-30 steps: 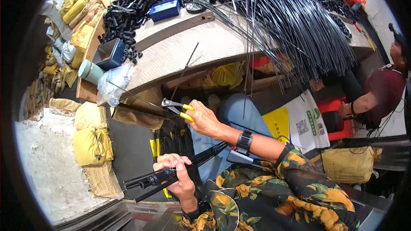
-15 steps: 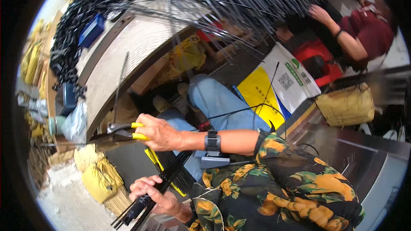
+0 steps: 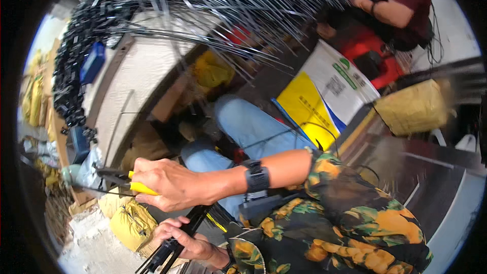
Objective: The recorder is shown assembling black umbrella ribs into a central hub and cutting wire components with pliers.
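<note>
My right hand [image 3: 175, 185] is closed around pliers with yellow handles [image 3: 144, 188]. The jaws point left and are blurred; thin dark lines run near them, but I cannot tell whether the jaws grip anything. Below, my left hand [image 3: 195, 247] curls round a bundle of thin black rods [image 3: 195, 219], with its fingers on one side and its thumb on the other. The bundle slants from lower left to upper right, and its upper end passes behind my right wrist. A yellow strip [image 3: 217, 222] lies beside the bundle.
A big pile of thin black rods [image 3: 243, 0] covers the pale worktop [image 3: 147, 73]; a blue box [image 3: 93, 63] stands there. Across from me is a co-worker's hand [image 3: 361, 1]. Nearby are a white-yellow bag [image 3: 324, 101], a tan package [image 3: 413, 107] and a yellow sack [image 3: 133, 227].
My right hand has moved left and down with the pliers, closer to my left hand. My left hand keeps its hold on the bundle. The whole view has shifted a little.
</note>
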`<move>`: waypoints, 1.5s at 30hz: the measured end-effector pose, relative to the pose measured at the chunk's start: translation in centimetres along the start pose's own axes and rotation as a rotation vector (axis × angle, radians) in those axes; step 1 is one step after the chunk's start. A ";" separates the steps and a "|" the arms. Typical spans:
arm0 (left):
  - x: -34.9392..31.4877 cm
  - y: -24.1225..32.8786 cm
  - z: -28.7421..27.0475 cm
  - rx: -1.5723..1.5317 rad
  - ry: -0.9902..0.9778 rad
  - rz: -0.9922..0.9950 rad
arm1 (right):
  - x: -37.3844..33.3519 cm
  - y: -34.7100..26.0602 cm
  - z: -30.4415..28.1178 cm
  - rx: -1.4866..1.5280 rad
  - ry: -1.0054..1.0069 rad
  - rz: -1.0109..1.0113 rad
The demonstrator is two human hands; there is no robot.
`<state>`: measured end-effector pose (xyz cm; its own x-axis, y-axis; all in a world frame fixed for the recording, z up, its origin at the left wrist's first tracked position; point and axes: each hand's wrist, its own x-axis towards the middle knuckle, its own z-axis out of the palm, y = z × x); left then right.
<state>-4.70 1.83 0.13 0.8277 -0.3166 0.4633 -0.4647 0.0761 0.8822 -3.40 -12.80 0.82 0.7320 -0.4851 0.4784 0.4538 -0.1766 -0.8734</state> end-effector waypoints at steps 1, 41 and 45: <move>0.1 -0.1 0.0 -0.002 0.007 0.003 | 0.9 -0.9 -0.5 0.031 -0.061 0.062; 0.6 -3.4 -1.8 -0.199 -0.028 -0.091 | 7.8 -5.1 -31.4 -1.057 0.424 0.617; 0.6 -3.5 -1.4 -0.145 0.015 -0.102 | 6.6 -7.4 -32.9 -1.078 0.441 0.627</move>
<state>-2.16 2.67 -2.57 0.8733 -0.3153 0.3715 -0.3292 0.1804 0.9269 -18.67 -42.90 7.41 0.3498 -0.9335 0.0786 -0.6778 -0.3101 -0.6666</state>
